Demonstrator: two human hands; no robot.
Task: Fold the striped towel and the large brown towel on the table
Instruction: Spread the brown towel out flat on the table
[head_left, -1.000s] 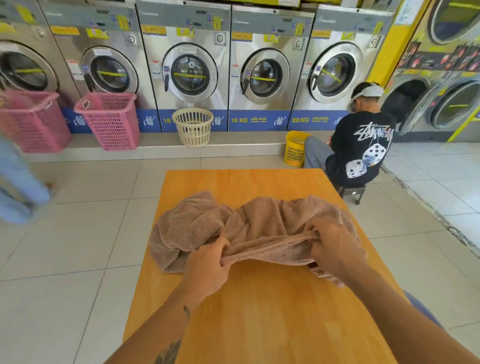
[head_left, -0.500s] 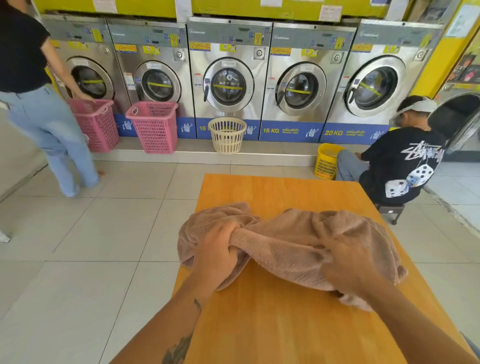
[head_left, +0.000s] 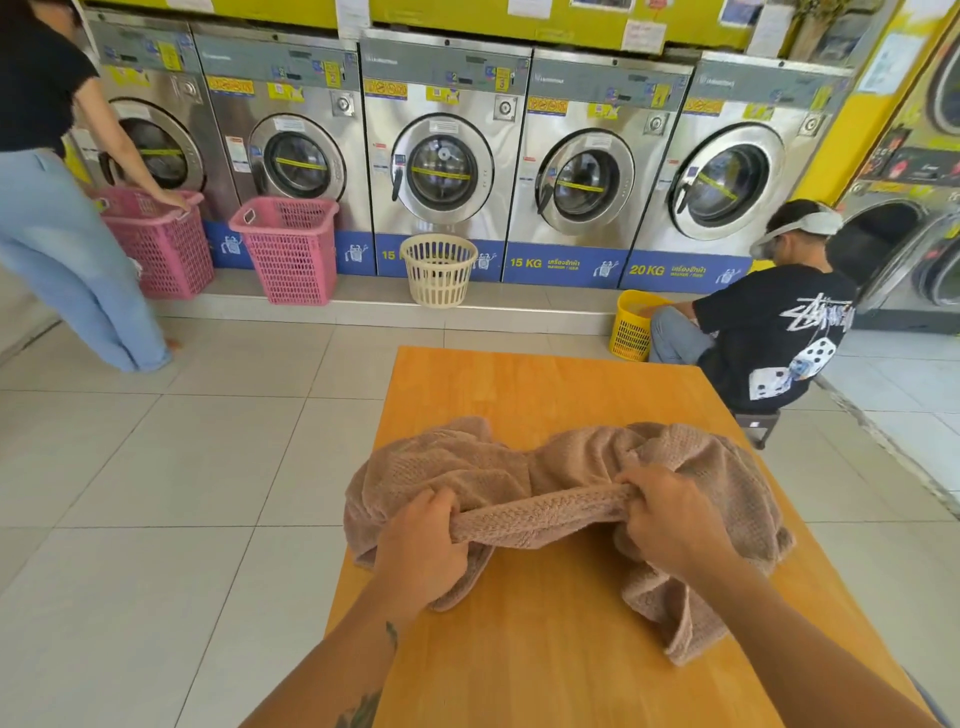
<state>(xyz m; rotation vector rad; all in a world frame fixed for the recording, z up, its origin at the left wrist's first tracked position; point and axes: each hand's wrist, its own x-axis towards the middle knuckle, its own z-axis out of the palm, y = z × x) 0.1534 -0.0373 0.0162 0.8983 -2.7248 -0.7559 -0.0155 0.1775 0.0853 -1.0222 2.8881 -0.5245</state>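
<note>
Table (head_left: 545, 384): one brown towel (head_left: 519, 467), two hands.

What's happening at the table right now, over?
Left hand and right hand both gripping brown towel edge. Towel bunched on table, unfolded. Striped towel not in view. Nothing in the way.

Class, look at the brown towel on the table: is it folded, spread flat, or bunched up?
Bunched up. The brown terry towel lies in rumpled heaps on the wooden table, one edge stretched between left hand and right hand.
</note>
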